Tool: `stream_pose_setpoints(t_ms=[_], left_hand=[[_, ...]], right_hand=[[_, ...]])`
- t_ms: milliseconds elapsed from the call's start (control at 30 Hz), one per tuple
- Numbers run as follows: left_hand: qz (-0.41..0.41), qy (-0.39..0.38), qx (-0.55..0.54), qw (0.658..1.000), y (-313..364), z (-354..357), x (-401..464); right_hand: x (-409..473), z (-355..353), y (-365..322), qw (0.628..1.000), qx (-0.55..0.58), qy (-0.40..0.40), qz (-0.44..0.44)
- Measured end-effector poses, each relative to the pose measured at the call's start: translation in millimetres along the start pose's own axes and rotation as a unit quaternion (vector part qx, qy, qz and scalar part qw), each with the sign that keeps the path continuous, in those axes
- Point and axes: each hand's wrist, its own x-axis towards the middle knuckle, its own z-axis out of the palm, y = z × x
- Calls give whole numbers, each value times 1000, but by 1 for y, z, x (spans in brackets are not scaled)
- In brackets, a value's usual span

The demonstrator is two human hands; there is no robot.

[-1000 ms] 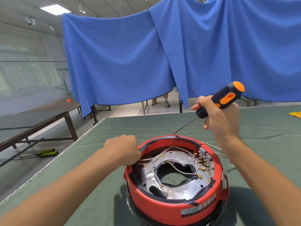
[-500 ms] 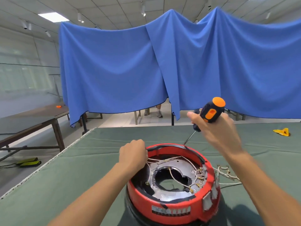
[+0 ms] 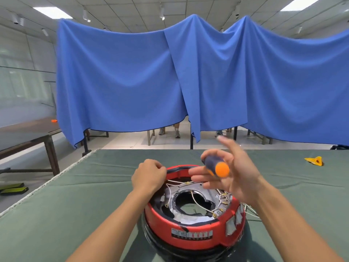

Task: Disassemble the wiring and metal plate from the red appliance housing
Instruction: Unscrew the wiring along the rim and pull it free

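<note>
The red appliance housing (image 3: 190,226) stands upside down on the green cloth near me. Inside it lies a grey metal plate (image 3: 189,217) with a round hole, crossed by thin white wires (image 3: 199,204) with brass terminals. My left hand (image 3: 149,176) is at the housing's far-left rim, its fingers curled and pinching the white wires there. My right hand (image 3: 239,178) hovers above the housing's right half, blurred. Its long fingers are spread, and the thumb and lower fingers hold a black-and-orange screwdriver (image 3: 217,166) whose orange butt points at me. The shaft is hidden.
More loose wires (image 3: 251,211) trail onto the green-covered table (image 3: 75,205) right of the housing. A yellow scrap (image 3: 314,160) lies far right. A blue curtain (image 3: 188,76) hangs behind the table, and a dark side table (image 3: 24,133) stands to the left.
My right hand has come down over the housing and loosened its fist; the screwdriver has turned so its butt faces me. My left hand stays on the wires. The view has tilted upward.
</note>
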Motion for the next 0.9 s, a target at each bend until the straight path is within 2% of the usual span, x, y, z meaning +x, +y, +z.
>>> stream_pose_setpoints(t_ms=[133,233,300,433,533,633,900], left_hand=[[-26,-13,-181,983,-13,-8,-17],[-40,-20,-287,957,-25,-11,-36],[-44,-19,-327,944,-29,-10,-43],[-37,-21,-340,939,-32,-8,-43],[-36,-9,-324,945,-33,-5,-39],[-45,3,-306,951,-36,-3,-31],[-48,4,-304,951,-40,-3,-16]], right_hand=[[8,10,20,976,-202,84,-8],[12,16,28,899,-423,111,-28],[11,19,26,864,-490,114,-30],[-3,26,12,870,-488,67,-17],[-16,28,2,836,-542,71,-51],[-22,26,-3,803,-586,94,-47],[-20,29,-3,786,-610,101,-2]])
